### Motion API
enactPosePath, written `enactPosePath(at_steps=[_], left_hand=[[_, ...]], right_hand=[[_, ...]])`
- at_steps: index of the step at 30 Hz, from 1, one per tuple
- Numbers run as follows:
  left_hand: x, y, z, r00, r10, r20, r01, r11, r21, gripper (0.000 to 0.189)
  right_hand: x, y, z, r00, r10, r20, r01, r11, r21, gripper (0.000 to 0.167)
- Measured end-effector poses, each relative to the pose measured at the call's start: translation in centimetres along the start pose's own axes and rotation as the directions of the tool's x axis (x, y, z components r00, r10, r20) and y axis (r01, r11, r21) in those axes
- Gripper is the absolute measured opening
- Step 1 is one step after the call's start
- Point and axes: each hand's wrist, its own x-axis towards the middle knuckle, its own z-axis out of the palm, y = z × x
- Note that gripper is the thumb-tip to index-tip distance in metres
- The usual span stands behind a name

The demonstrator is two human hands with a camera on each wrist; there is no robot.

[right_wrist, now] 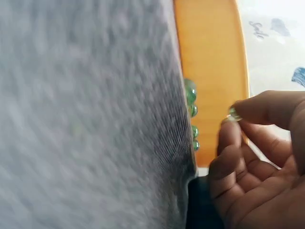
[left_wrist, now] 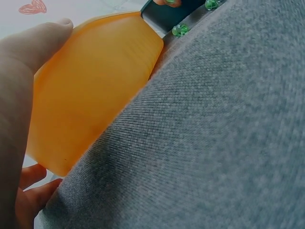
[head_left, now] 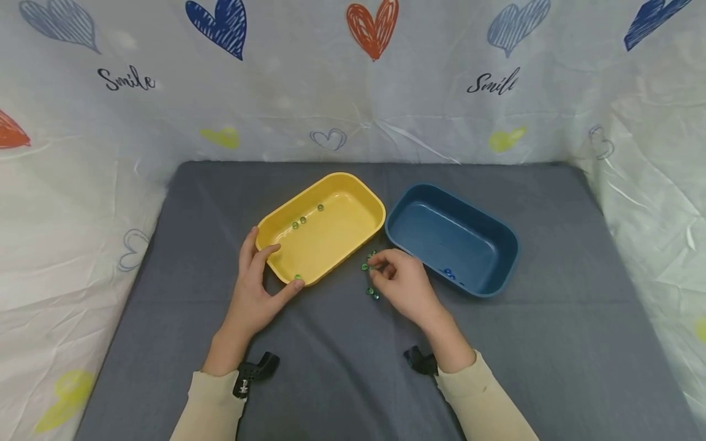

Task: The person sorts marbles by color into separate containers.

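The yellow tray [head_left: 331, 245] lies at a slant with several green glass marbles [head_left: 303, 219] in it. My left hand [head_left: 258, 294] grips its near left end, thumb and fingers spread over the corner and rim. A small clear-green marble [right_wrist: 233, 113] is pinched between the thumb and finger of my right hand [head_left: 405, 283]. That hand is just above the cloth, between the two trays. Several more green marbles [head_left: 370, 291] lie loose on the cloth beside it. In the left wrist view, the yellow tray's outer wall [left_wrist: 95, 86] fills the space beside the left thumb.
Right of the yellow tray stands a dark blue tray [head_left: 441, 236], with a few blue marbles [head_left: 448, 271] near its front wall. A grey cloth [head_left: 331, 380] covers the table. Behind hangs a white curtain [head_left: 287, 92] printed with hearts.
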Motion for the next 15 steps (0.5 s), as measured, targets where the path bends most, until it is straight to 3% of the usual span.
enactPosePath(at_steps=[15], left_hand=[[0.0, 0.3, -0.1, 1.000, -0.026, 0.009, 0.026, 1.000, 0.002, 0.084]], right_hand=[[2.5, -3.7, 0.0, 0.991, -0.120, -0.064, 0.122, 0.992, 0.037, 0.017]])
